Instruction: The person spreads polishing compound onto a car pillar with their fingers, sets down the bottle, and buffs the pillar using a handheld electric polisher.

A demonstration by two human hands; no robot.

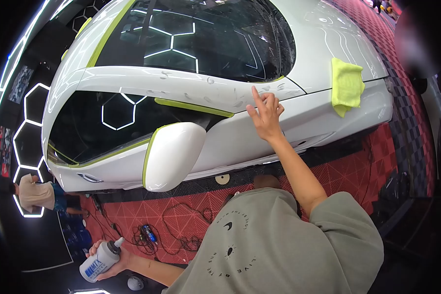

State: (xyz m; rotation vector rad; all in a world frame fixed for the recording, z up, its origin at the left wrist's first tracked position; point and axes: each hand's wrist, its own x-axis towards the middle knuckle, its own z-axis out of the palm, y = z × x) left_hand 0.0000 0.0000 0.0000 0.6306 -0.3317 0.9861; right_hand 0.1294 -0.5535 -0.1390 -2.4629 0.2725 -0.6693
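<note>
A black wall (29,147) runs along the left, set with glowing white light strips (24,105) joined into hexagons. A long, curved line of light (0,98) edges the far left side. Two picture panels (21,84) hang among the hexagons, their details too small to read. The floor (132,208) is red, ridged tile with a dark border. Black cables (188,241) lie tangled across it. On the right, chequered grey and dark tiles (406,132) stretch away, turning reddish toward the far end.
</note>
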